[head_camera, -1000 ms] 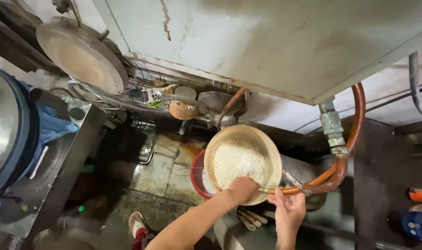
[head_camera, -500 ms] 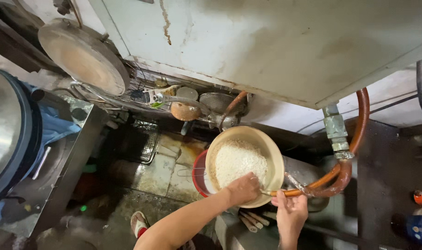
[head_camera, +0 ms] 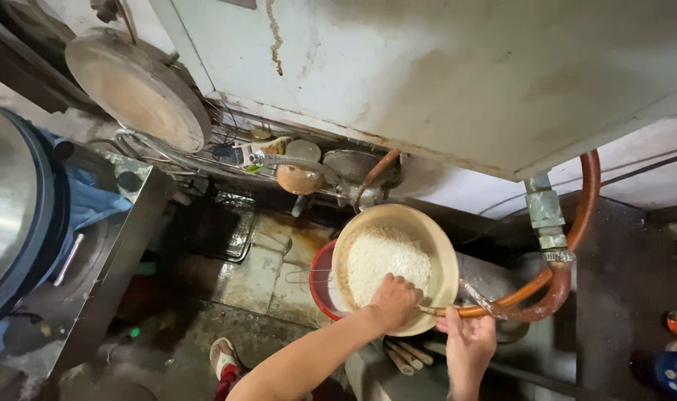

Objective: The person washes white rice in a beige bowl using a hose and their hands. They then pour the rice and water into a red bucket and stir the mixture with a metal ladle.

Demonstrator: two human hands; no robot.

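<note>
Head view, looking straight down: a cream bowl [head_camera: 395, 266] of white rice [head_camera: 386, 260] is held over a red basin [head_camera: 322, 286] above the wet tiled floor [head_camera: 256, 275], the left hand [head_camera: 392, 301] closed on its near rim with fingers curled over the edge. The right hand [head_camera: 468, 343] is wrapped around the end of an orange hose [head_camera: 568, 282], from which a thin stream is aimed at the bowl. So the rice looks loaded and rinsing barely begun, with little pooled water seen yet, and swirling and draining judged still left.
</note>
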